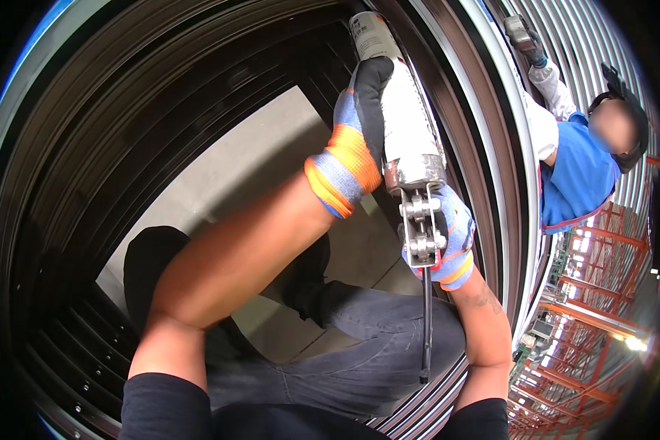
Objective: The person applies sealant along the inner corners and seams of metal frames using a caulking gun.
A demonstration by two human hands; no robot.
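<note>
Inside a curved shell of dark ribbed metal panels [88, 147], we saw a pale grey concrete floor [249, 161] through the opening below, and the person's legs in dark grey trousers [359, 352] stretched across it. To the right the ribbing turned lighter and silvery, and beyond its edge stood orange-red steel racking [601, 293] under bright lights. A co-worker in a blue shirt [576, 176] and a dark cap leaned against that lighter wall, one white-gloved arm raised with a small tool at the ribs.

We found the white cartridge caulking gun with its bare metal frame [411, 132] upright in the middle of the view, its nozzle end pointing up toward the dark ribs and its thin black plunger rod [425, 323] hanging down over the trousers. The left hand [356, 139], in a blue knit glove with a black palm and orange cuff, was wrapped around the cartridge tube from the left side. The right hand [447, 242], in a matching glove, was clenched on the metal trigger and handle part just below the tube, partly hidden behind the frame. Both hands were touching the gun, the left one higher, the right one lower and just beside the rod.
</note>
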